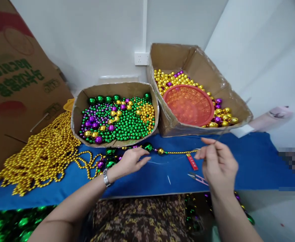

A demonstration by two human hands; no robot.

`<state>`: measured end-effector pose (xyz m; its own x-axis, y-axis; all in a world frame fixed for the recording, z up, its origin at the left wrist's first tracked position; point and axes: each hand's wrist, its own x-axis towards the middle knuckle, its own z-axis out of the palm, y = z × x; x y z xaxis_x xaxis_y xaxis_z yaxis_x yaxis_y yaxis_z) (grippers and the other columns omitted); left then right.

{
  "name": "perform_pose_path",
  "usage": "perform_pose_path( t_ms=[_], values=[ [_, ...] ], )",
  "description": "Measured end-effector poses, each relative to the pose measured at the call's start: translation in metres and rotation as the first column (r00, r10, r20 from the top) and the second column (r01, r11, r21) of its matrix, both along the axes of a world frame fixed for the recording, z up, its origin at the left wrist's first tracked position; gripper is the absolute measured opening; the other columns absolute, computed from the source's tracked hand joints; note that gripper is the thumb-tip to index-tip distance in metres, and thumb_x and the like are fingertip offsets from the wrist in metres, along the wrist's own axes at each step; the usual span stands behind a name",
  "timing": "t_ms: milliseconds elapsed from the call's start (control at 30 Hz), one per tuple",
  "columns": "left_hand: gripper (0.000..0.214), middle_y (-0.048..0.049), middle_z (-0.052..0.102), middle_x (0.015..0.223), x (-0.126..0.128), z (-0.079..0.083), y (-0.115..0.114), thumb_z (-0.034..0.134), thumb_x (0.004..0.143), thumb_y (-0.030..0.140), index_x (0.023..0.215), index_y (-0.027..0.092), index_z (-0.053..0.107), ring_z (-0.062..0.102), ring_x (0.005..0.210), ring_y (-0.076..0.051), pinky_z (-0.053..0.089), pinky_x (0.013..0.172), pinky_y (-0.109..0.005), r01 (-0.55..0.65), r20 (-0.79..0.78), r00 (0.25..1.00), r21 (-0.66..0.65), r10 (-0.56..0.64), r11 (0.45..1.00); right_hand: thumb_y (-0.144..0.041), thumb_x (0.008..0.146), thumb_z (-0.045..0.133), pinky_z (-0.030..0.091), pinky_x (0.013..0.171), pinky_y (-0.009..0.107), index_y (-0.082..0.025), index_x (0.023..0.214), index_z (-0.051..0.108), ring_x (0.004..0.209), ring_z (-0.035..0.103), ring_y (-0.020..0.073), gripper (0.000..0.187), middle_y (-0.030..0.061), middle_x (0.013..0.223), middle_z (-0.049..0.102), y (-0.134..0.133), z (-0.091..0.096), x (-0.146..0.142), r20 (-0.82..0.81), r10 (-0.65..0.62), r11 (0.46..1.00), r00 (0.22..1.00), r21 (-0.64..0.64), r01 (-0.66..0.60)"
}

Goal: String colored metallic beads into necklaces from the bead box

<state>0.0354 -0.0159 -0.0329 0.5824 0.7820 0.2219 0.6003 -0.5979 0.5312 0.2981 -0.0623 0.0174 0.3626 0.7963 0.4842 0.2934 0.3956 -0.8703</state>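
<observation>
My left hand (130, 163), with a metal watch on the wrist, hovers palm down over the cloth, thumb and fingers apart. Just beyond its fingertips runs a bead strand (160, 151) of gold, green and purple balls, ending in small gold beads (180, 152) toward my right hand. A thin clear thread (159, 163) curves over the cloth beside my left fingers. My right hand (219, 161) is raised with thumb and index finger pinched together; what they pinch is too fine to make out. Below it lie small thread snips (198, 178) and a red packet (192, 162).
A carton of green, purple and gold beads (129, 129) stands behind my left hand. Right of it, a larger box (172, 53) holds gold balls and a red basket (187, 107). Gold bead chains (44, 148) are heaped at left on the blue cloth (147, 185).
</observation>
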Motion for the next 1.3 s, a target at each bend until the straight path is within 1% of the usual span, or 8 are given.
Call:
perform_pose_path(
  t_ms=[133,233,433,633,800,967,1133,1300],
  values=[
    [0.023,-0.0031,0.073,0.085,0.012,0.045,0.061,0.052,0.092,0.033,0.092,0.018,0.069,0.065,0.073,-0.014,0.049,0.067,-0.026,-0.071,0.227,0.971,-0.039,0.079,0.997,-0.034,0.098,0.048,0.049,0.06,0.024,-0.021,0.115,0.06,0.059,0.057,0.0099,0.025,-0.0038,0.064,0.055,0.001,-0.028,-0.015,0.014,0.152,0.978,0.988,-0.146,-0.148],
    [0.02,-0.0044,0.072,0.086,0.022,0.056,0.135,0.055,0.088,0.029,0.095,0.015,0.068,0.065,0.075,-0.015,0.05,0.069,-0.026,-0.217,0.283,0.935,-0.029,0.216,0.976,-0.036,0.098,0.046,0.049,0.059,0.023,-0.02,0.113,0.06,0.058,0.058,0.0103,0.025,-0.0035,0.063,0.056,0.003,-0.047,-0.023,0.011,0.214,0.95,0.977,-0.234,-0.205],
    [0.039,-0.016,0.066,0.11,0.049,0.04,0.271,0.066,0.079,0.018,0.116,0.008,0.059,0.061,0.105,-0.027,0.043,0.097,-0.043,-0.446,0.175,0.881,-0.003,0.44,0.895,-0.038,0.098,0.044,0.05,0.058,0.023,-0.017,0.111,0.061,0.058,0.061,0.013,0.03,-0.0009,0.063,0.059,0.001,-0.071,-0.027,-0.005,0.289,0.899,0.957,-0.342,-0.273],
    [0.037,-0.0118,0.059,0.12,0.069,0.025,0.323,0.062,0.089,0.031,0.121,0.013,0.057,0.06,0.105,-0.024,0.051,0.09,-0.045,-0.38,0.247,0.897,0.006,0.366,0.925,-0.043,0.098,0.044,0.049,0.053,0.023,-0.017,0.109,0.064,0.053,0.061,0.0145,0.035,0.0,0.058,0.06,0.002,-0.085,-0.026,0.007,0.257,0.902,0.966,-0.359,-0.237],
    [0.033,-0.0101,0.059,0.119,0.072,0.03,0.317,0.059,0.09,0.032,0.118,0.014,0.058,0.06,0.104,-0.022,0.052,0.088,-0.044,-0.311,0.278,0.913,-0.005,0.3,0.95,-0.041,0.098,0.043,0.049,0.054,0.022,-0.016,0.107,0.065,0.054,0.061,0.0138,0.034,-0.0004,0.059,0.06,0.004,-0.077,-0.025,0.024,0.268,0.89,0.963,-0.387,-0.239],
    [0.043,-0.0062,0.064,0.112,0.048,0.043,0.282,0.072,0.073,0.012,0.114,0.011,0.06,0.055,0.113,-0.023,0.04,0.105,-0.041,-0.25,0.244,0.933,-0.094,0.265,0.964,-0.036,0.098,0.045,0.049,0.058,0.023,-0.018,0.11,0.065,0.058,0.06,0.0125,0.03,-0.0011,0.063,0.061,0.005,-0.068,-0.025,0.09,0.302,0.885,0.949,-0.398,-0.244],
    [0.047,-0.006,0.057,0.116,0.005,0.057,0.2,0.055,0.089,0.024,0.134,0.018,0.041,0.059,0.111,-0.025,0.051,0.086,-0.044,-0.153,0.444,0.863,-0.227,0.242,0.962,-0.033,0.097,0.045,0.051,0.06,0.024,-0.019,0.112,0.065,0.058,0.061,0.0114,0.028,-0.001,0.066,0.063,0.006,-0.068,-0.036,0.14,0.358,0.883,0.923,-0.373,-0.286],
    [0.044,-0.0063,0.055,0.117,-0.026,0.06,0.105,0.056,0.088,0.038,0.129,0.024,0.048,0.057,0.115,-0.027,0.055,0.085,-0.041,-0.136,0.568,0.748,-0.375,0.343,0.917,-0.031,0.097,0.046,0.054,0.063,0.026,-0.021,0.114,0.064,0.06,0.065,0.0131,0.027,0.0002,0.07,0.068,0.001,-0.059,-0.043,0.301,0.367,0.911,0.88,-0.308,-0.274]
  ],
)
